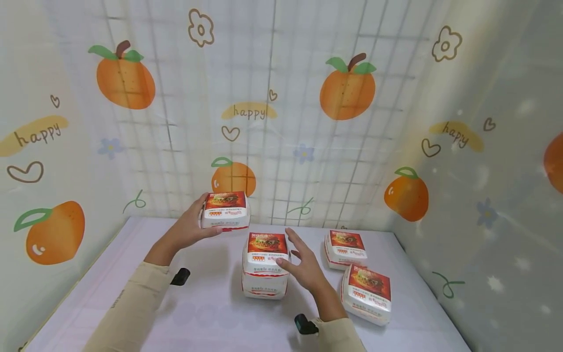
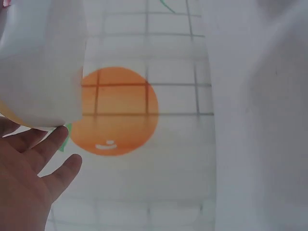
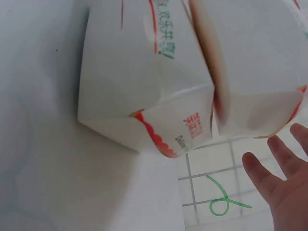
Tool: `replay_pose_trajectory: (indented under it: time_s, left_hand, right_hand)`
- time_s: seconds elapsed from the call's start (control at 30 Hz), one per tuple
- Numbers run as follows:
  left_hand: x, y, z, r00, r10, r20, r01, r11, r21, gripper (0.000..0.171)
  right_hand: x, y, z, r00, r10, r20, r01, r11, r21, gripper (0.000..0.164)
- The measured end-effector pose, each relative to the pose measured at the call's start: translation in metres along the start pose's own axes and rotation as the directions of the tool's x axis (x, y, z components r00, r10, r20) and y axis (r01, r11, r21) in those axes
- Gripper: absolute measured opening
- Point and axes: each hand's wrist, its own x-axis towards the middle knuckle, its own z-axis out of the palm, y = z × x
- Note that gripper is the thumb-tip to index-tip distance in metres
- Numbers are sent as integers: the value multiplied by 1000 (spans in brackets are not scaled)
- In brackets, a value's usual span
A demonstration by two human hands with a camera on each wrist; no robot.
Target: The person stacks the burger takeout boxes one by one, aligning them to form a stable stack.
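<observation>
On my monitor the left hand [image 1: 189, 227] grips a burger box [image 1: 225, 211], its far fingers hidden; the left-wrist view crops that box. Beside the right hand's [image 1: 306, 268] spread, empty fingers stand two stacked boxes [image 1: 265, 269]; I can't tell whether the thumb touches.

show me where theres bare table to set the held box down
The table is bare in front of the box stack, between the left sleeve and right sleeve, and again from the left sleeve to the table's left edge. It is crowded right of the stack: the right hand, then back box and front box.
</observation>
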Motion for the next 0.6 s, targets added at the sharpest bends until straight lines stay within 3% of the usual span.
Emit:
replay_pose_trajectory:
  time_s: [0.6]
  left_hand:
    - [2,25,23,996,80,39,-77,995,-70,110]
  right_hand:
    - [3,0,-1,999,-34,6,34,999,15,85]
